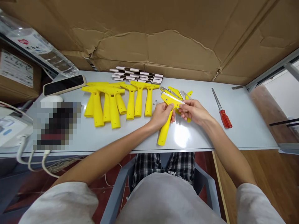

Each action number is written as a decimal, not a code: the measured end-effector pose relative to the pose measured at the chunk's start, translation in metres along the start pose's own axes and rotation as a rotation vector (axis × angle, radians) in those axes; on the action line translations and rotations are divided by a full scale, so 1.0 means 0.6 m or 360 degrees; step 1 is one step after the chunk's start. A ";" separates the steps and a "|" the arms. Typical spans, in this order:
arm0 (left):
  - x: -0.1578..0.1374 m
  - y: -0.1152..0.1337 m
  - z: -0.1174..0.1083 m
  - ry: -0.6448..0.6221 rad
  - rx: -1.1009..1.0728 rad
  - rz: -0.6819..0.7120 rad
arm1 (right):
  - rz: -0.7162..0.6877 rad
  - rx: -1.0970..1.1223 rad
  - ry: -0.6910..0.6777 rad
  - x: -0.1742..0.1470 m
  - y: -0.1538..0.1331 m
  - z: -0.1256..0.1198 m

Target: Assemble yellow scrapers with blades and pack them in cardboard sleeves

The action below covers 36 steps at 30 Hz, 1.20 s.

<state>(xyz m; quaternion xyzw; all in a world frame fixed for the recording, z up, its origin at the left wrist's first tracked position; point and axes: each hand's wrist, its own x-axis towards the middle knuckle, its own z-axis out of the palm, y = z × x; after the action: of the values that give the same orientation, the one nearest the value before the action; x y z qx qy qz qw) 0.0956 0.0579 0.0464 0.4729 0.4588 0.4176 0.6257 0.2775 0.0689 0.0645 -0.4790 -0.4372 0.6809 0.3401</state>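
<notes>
My left hand (pixel 163 114) is closed around the neck of a yellow T-shaped scraper (pixel 164 132), its handle slanting down toward the table's front edge. A pale metal strip runs along the scraper's head, and a screw shows near its left end. At the right end of that head, my right hand (pixel 195 111) pinches with thumb and finger; whether a small part sits between them is hidden. Just behind my hands lie other yellow scraper pieces with metal plates (pixel 175 92), partly covered. A few tiny screws (pixel 154 102) lie left of the scraper head.
Several yellow scraper handles (pixel 112 109) lie to the left on the white table (pixel 144 137). Behind them are stacked white-and-dark strips (pixel 137 74). A red-handled screwdriver (pixel 225 119) lies right, a phone (pixel 65 85) left. Cardboard (pixel 149 46) stands along the back.
</notes>
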 end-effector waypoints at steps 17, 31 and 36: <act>-0.151 -0.022 0.003 0.0379 0.0986 0.0213 | 0.0124 -0.0039 0.0015 -0.018 0.016 0.008; -0.178 -0.030 0.015 0.0394 0.2009 0.0401 | 0.0094 -0.0677 -0.0028 -0.032 0.022 0.020; -0.175 -0.016 0.014 0.0336 0.2024 0.0366 | 0.0144 -0.0753 -0.0005 -0.027 0.018 0.017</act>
<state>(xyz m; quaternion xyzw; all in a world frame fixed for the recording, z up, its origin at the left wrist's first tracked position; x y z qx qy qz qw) 0.0803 -0.0460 0.0569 0.7532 0.6217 0.1734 0.1270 0.2725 0.0480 0.0619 -0.5634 -0.5631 0.5750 0.1868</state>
